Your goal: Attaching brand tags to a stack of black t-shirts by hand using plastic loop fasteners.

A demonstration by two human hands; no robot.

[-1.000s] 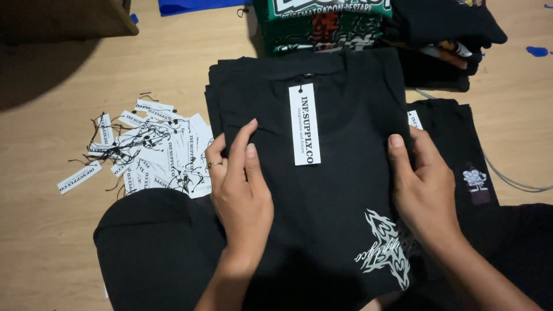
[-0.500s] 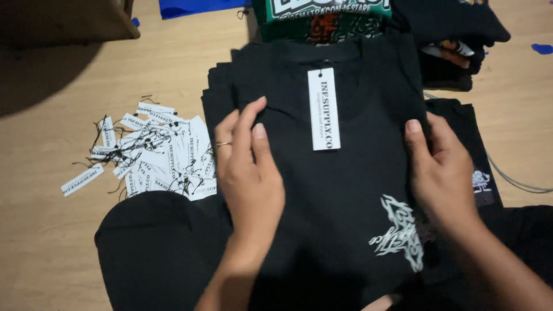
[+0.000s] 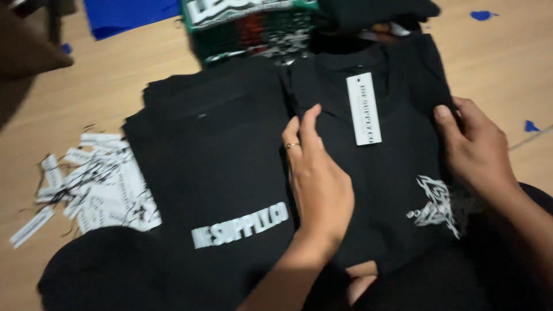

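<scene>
Folded black cotton T-shirt point(image 3: 391, 190) with a white paper hang tag point(image 3: 363, 109) lies under the flat left hand point(image 3: 318, 178), fingers together; the right hand point(image 3: 478, 151) has its fingers clamped on its edge.

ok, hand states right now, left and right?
Left hand: open, flat on the folded black shirt.
Right hand: gripping the shirt's right edge, thumb on top.

Garment packing workroom: stacked folded black shirts point(image 3: 213, 167), a white hang tag point(image 3: 363, 108), loose tags point(image 3: 95, 187) heaped left on the wooden table point(image 3: 98, 86).
</scene>
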